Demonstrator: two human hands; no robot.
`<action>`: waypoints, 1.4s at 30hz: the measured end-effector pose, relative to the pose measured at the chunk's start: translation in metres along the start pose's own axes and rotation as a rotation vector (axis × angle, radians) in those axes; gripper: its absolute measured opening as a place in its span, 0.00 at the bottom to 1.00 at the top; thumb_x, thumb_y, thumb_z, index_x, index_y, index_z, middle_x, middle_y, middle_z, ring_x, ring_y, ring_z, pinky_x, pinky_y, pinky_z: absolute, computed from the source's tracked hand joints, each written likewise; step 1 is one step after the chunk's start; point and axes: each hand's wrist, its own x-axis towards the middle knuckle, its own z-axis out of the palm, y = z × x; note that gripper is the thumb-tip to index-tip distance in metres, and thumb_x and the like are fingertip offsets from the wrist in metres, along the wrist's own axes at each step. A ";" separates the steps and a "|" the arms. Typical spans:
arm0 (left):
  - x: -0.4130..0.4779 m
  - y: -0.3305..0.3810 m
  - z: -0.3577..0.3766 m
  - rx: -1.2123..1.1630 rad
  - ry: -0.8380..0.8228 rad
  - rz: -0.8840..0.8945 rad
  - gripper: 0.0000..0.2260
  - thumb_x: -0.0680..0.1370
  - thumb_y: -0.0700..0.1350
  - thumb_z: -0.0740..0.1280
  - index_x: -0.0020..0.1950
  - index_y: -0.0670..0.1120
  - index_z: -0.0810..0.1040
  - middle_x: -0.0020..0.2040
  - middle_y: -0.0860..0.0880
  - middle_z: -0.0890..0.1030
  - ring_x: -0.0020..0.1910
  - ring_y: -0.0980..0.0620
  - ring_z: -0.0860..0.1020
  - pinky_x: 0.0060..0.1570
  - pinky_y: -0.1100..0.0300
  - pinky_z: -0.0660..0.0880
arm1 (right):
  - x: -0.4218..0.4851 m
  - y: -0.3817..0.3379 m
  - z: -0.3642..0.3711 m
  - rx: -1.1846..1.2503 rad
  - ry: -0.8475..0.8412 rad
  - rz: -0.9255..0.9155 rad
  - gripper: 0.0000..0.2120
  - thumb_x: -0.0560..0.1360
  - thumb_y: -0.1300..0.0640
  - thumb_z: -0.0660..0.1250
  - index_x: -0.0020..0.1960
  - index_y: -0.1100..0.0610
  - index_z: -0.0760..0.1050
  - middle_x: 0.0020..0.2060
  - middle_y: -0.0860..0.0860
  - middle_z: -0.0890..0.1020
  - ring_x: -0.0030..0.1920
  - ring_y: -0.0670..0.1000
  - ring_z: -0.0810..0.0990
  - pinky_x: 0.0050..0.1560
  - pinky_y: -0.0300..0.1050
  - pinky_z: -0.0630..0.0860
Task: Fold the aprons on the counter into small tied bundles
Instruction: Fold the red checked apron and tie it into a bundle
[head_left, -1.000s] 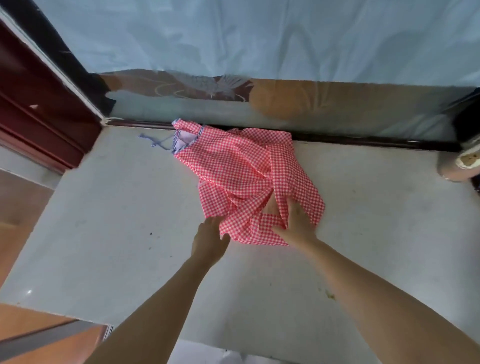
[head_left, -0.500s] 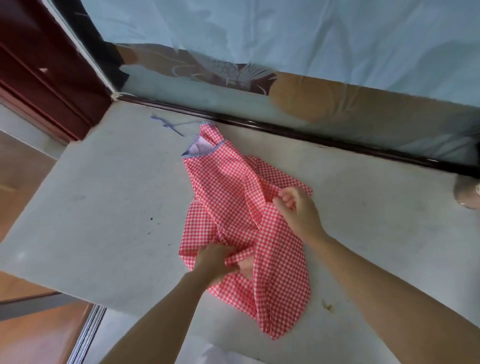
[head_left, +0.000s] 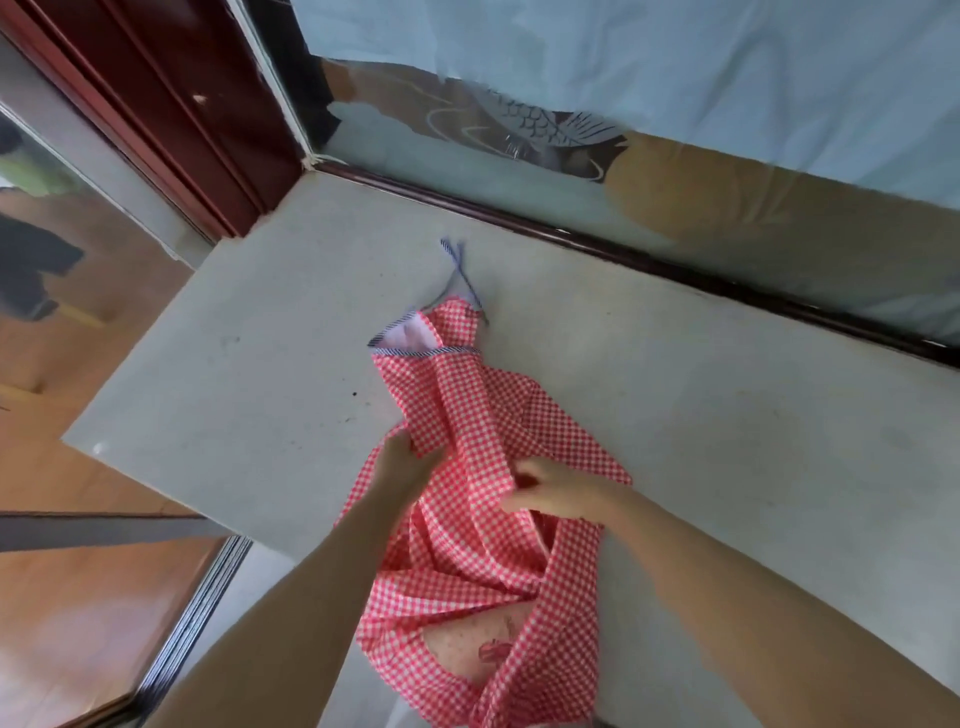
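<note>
One red-checked apron lies on the grey desk, its long axis running straight away from me, with the bib far and the hem spilling over the near edge. My left hand pinches its left edge, slightly nearer the bib. My right hand bunches a middle fold. Two blue ties cross beyond the bib.

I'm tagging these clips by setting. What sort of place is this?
Probably a home, maybe a kitchen: a pale stone counter against a glass panel etched with a fish, a dark red wooden door frame, and wood flooring.
</note>
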 end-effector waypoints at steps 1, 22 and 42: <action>-0.004 -0.001 0.001 0.016 -0.002 0.025 0.13 0.75 0.41 0.72 0.58 0.39 0.78 0.50 0.44 0.83 0.47 0.47 0.81 0.50 0.55 0.79 | -0.003 -0.004 -0.001 0.123 0.082 0.002 0.31 0.73 0.43 0.70 0.73 0.50 0.66 0.66 0.45 0.76 0.61 0.47 0.77 0.66 0.50 0.72; -0.110 -0.042 -0.071 -0.546 -0.244 -0.091 0.14 0.76 0.35 0.55 0.57 0.38 0.76 0.41 0.42 0.82 0.38 0.45 0.80 0.42 0.54 0.78 | -0.041 -0.055 0.118 0.504 0.639 -0.134 0.19 0.76 0.65 0.61 0.65 0.53 0.70 0.57 0.54 0.80 0.50 0.50 0.79 0.46 0.41 0.74; -0.231 -0.276 -0.220 -0.227 0.052 -0.297 0.18 0.83 0.44 0.53 0.70 0.38 0.67 0.62 0.40 0.77 0.58 0.41 0.77 0.64 0.46 0.72 | -0.060 -0.046 0.363 -0.263 -0.236 0.451 0.33 0.69 0.52 0.77 0.70 0.56 0.68 0.64 0.53 0.77 0.62 0.54 0.76 0.62 0.48 0.76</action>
